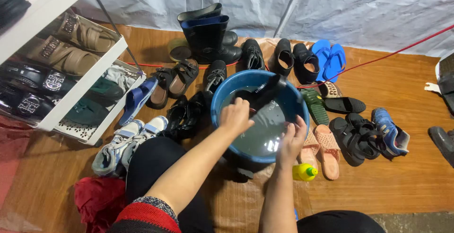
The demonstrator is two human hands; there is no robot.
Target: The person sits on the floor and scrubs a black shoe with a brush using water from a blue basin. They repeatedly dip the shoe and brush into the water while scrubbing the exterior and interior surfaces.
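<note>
Clearly, both hands work a black shoe (265, 96) over the blue basin (227, 96) of water. The left hand (235, 116) closes on its heel end at about nine o'clock; the right hand (292, 138) pinches the sole's edge near five o'clock. Scrubbing goes best with the shoe kept low over the water, so drips fall inside. A yellow bottle (303, 172) lies beside the basin.

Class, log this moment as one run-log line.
left hand: on black shoe | right hand: at basin rim | shoe: in water
</note>
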